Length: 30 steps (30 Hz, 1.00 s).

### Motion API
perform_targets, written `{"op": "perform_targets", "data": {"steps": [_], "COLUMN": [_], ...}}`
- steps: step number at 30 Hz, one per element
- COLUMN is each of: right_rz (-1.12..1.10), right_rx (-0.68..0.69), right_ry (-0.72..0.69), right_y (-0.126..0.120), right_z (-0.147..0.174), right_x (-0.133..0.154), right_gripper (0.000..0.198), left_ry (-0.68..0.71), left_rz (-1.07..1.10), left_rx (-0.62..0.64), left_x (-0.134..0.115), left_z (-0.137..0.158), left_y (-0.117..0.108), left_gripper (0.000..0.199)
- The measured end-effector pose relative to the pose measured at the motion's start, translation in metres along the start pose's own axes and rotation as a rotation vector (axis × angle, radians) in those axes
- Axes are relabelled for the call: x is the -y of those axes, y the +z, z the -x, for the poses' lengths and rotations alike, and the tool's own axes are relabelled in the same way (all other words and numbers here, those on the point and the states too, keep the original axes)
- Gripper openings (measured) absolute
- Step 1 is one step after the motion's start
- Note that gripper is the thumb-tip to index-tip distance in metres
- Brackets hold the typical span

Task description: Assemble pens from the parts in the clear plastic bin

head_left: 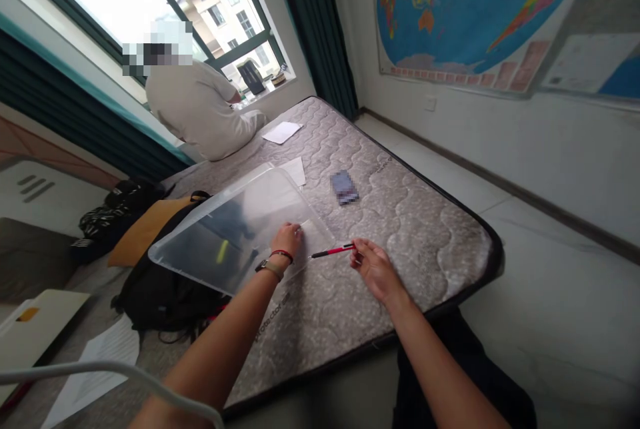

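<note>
A red pen [336, 251] with a black grip is pinched in my right hand [373, 266], its tip pointing left toward my other hand. My left hand [287, 240], with a red bracelet and a watch at the wrist, lies over the right part of a clear plastic box or lid [200, 242]. Its fingers are curled closed, and what they hold, if anything, is hidden. The clear plastic piece lies on the patterned mattress [420, 242]. A blurred dark phone-like object [344, 187] rests on the mattress beyond my hands.
A black bag [155, 296] and an orange-brown envelope [145, 232] lie at left. White papers [283, 132] sit farther back, and printed sheets [100, 362] lie near left. A person [200, 106] sits at the far edge by the window. A grey cable [115, 368] crosses the lower left.
</note>
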State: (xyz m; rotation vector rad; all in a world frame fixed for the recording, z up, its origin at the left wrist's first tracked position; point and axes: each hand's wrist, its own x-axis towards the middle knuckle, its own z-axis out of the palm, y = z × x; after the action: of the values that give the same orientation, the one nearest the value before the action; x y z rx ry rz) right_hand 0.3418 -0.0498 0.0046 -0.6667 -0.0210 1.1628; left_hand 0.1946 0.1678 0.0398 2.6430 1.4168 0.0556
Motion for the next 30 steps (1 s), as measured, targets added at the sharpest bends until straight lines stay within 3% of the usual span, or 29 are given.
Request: {"op": "perform_targets", "data": {"steps": [8,15,20,26,30], "right_rz": [0.122,0.132,0.199,0.343,0.391], "right_rx": [0.044,-0.005,-0.018,-0.062,-0.081], "right_ry": [-0.035,-0.14,-0.168,-0.237,-0.258], "right_y": [0.0,-0.004,-0.001,0.0,0.001], "right_z": [0.002,0.0,-0.001,-0.001,-0.002], "right_x": [-0.003,-0.005,-0.009,-0.015,-0.016], "right_gripper": [0.032,0.03,0.029,0.033,0.036], "left_ry": [0.077,0.231,0.244,0.28,0.293], "left_rz": [0.042,0.162,0.252,0.305,0.287], "left_rx": [0.017,-0.001,-0.021,0.027,-0.02], "left_x": [0.009,0.024,0.037,0.028,0.019], "left_z": [0.002,0.047,0.066,0.068,0.067], "left_y": [-0.005,0.001,0.003,0.0,0.007], "left_gripper": [0.023,0.021,0.018,0.021,0.016]}}
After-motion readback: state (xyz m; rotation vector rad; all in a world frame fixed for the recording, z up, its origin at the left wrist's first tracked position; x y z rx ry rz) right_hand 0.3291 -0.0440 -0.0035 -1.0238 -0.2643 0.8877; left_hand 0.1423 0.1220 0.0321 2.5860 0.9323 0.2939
